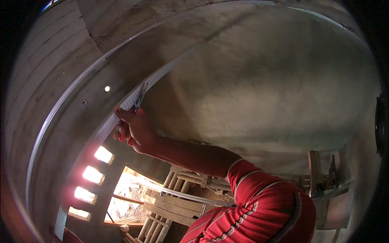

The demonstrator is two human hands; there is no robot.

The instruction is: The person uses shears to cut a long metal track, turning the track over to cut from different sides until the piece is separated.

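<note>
My right arm, in a red striped sleeve, reaches up from the lower right. My right hand (139, 129) is closed around a pair of red-handled snips (140, 97). Their dark metal jaws point upward and lie against a long, thin metal channel (162, 71). My thumb rests at the channel's edge. Whether the jaws are closed on the metal, I cannot tell. The strip curves across the view from the upper middle down to the lower left. No left hand can be made out; a dark red patch shows at the lower left edge, too dim to name.
A second metal strip (60, 101) runs along the grey wall at left. Several bright openings (94, 175) and a larger window (129, 190) pierce the wall. Below stands a scaffold of poles and planks (172, 206). An upright board (315, 172) stands at right.
</note>
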